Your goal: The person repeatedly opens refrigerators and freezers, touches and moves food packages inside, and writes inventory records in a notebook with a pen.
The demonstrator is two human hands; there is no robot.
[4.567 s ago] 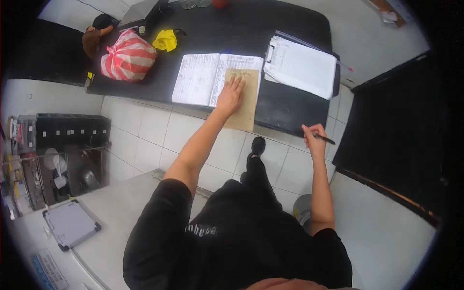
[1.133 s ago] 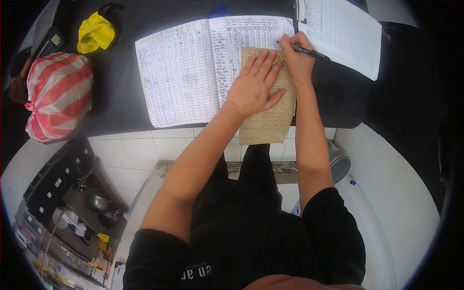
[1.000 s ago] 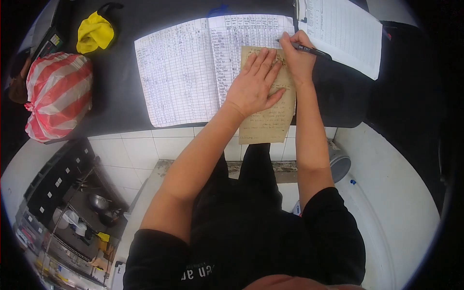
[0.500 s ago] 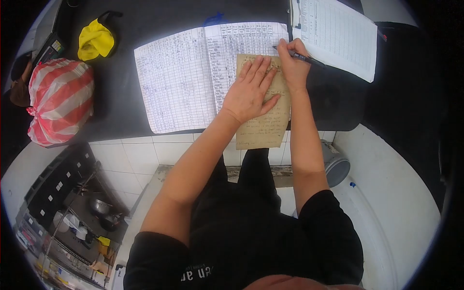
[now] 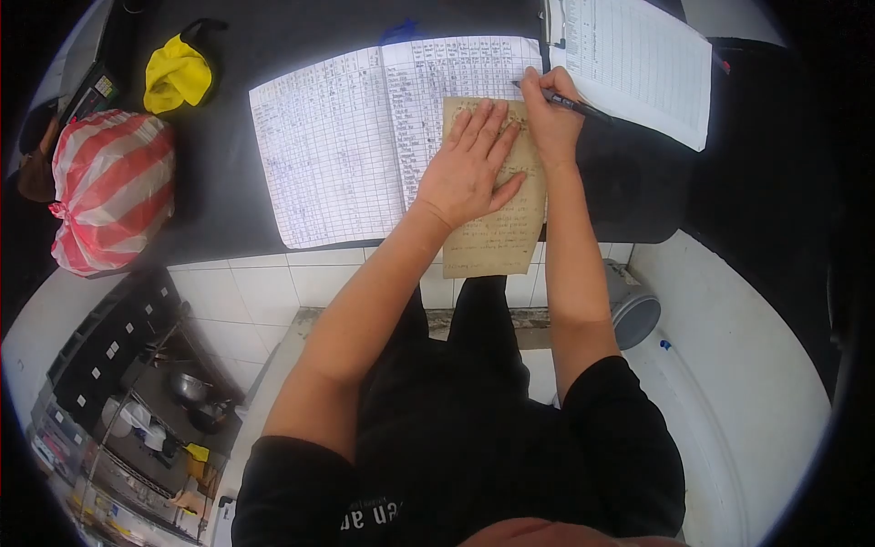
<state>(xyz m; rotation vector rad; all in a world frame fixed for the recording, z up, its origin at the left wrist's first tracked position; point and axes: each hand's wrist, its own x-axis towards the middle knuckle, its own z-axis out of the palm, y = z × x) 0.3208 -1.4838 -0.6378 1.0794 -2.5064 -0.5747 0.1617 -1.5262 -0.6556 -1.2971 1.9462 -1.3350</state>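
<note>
Head view: presses brown paper (image 5: 492, 242) over open notebook (image 5: 328, 155) and bench's (image 5: 638, 187) near edge with left hand (image 5: 460, 178), in spread grip; pinches pen (image 5: 567, 103) in right hand (image 5: 556, 132). Likely writing; next calls for steady paper.

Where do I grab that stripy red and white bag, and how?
Take the striped bag by its gathered knot, coming from the left, since the knot sticks out on that side. The body looks round and bulging, with no handle loop showing, so a second hand against its right side should help steady it.
</note>
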